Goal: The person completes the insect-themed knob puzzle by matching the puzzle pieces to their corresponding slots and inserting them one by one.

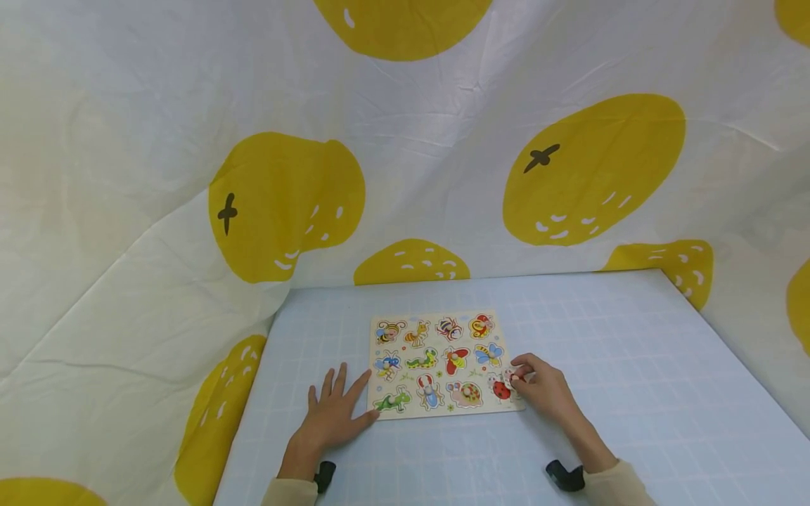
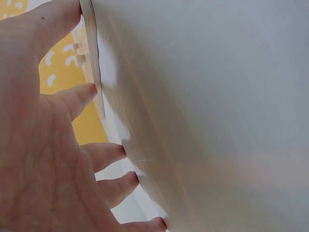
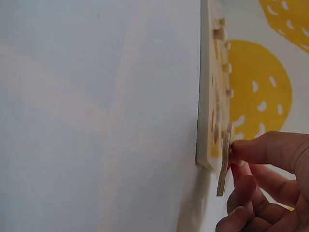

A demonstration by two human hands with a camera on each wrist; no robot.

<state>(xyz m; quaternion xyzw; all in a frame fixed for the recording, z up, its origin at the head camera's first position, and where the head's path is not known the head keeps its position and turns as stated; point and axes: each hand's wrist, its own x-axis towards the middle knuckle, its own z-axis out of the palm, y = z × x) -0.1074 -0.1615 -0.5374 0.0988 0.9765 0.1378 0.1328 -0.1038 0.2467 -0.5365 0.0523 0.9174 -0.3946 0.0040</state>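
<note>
A wooden peg puzzle board (image 1: 443, 414) with colourful insect pieces lies flat on the table. At its lower right corner, a printed ladybug (image 1: 501, 391) shows on the board. Just above that corner my right hand (image 1: 545, 388) pinches a ladybug puzzle piece (image 3: 224, 166) between thumb and fingers. In the right wrist view this thin piece is tilted and lifted off the board's face; its front is mostly hidden. My left hand (image 1: 332, 413) lies with spread fingers on the table, its thumb and index finger touching the board's left edge.
The table (image 1: 633, 351) has a pale blue, checked cover. Behind it and at the sides hangs a white cloth (image 1: 436, 176) printed with yellow fruit. Other pieces, such as the snail (image 1: 465, 393) and the stag beetle (image 1: 430, 393), sit in the board with small knobs.
</note>
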